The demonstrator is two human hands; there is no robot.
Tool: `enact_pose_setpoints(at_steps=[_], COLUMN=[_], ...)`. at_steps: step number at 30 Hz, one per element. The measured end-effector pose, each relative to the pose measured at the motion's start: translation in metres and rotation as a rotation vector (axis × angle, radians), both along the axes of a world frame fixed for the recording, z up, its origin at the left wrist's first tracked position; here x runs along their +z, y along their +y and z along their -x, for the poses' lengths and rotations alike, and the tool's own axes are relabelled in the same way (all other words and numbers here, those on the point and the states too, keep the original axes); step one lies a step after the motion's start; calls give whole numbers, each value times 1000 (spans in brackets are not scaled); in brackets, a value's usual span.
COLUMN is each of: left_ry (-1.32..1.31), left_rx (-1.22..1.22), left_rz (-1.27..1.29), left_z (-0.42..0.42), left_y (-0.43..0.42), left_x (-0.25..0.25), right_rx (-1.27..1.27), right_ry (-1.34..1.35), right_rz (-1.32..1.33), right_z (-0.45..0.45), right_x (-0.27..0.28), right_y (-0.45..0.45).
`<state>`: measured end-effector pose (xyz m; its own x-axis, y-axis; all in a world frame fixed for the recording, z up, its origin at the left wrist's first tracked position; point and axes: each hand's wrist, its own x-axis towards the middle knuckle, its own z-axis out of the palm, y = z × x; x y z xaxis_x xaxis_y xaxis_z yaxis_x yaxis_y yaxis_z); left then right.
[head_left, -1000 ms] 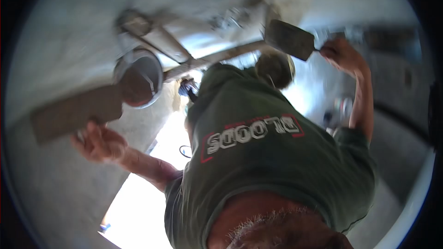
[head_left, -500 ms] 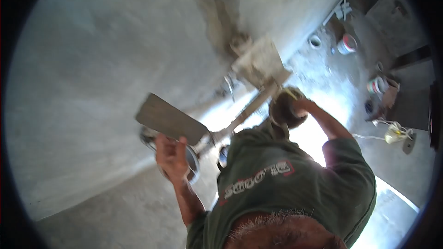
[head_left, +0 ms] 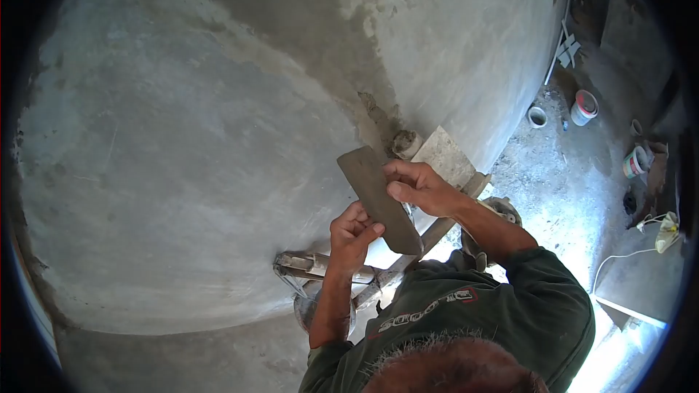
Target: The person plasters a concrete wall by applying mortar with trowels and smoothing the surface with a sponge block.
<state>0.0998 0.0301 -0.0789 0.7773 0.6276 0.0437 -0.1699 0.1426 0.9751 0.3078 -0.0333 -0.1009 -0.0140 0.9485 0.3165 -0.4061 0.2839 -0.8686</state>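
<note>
A long grey rectangular plastering float (head_left: 382, 202) is held tilted between my two hands, in front of the plastered wall. My left hand (head_left: 353, 240) is closed on its lower left side, with the thumb at its edge. My right hand (head_left: 422, 188) pinches its right edge, fingers curled and thumb beside the flat face. Whatever handle the float has is hidden. A mortar-smeared board (head_left: 444, 159) lies just beyond my right hand.
Wooden beams (head_left: 439, 233) run beneath my forearms. One bucket (head_left: 304, 311) hangs near my left forearm, and a round container (head_left: 502, 207) sits beside my right forearm. Paint buckets (head_left: 584, 108) and a white cable (head_left: 619, 256) are at the right. A pipe end (head_left: 406, 144) protrudes near the board.
My left hand has brought the float rightward. My right hand has left the round container and taken hold of the float's edge. The trowel held one second ago no longer shows.
</note>
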Motion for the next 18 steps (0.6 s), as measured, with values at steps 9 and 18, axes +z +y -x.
enact_pose_setpoints(at_steps=[9,18], left_ry=[123,445], left_rx=[124,1178], left_rz=[-305,-2199], left_z=[2,125], left_y=[3,72], left_x=[23,198], right_rx=[-168,-1494], right_ry=[97,-884], right_rz=[-200,-824], right_z=[0,-121], right_x=[14,119], right_y=[17,114])
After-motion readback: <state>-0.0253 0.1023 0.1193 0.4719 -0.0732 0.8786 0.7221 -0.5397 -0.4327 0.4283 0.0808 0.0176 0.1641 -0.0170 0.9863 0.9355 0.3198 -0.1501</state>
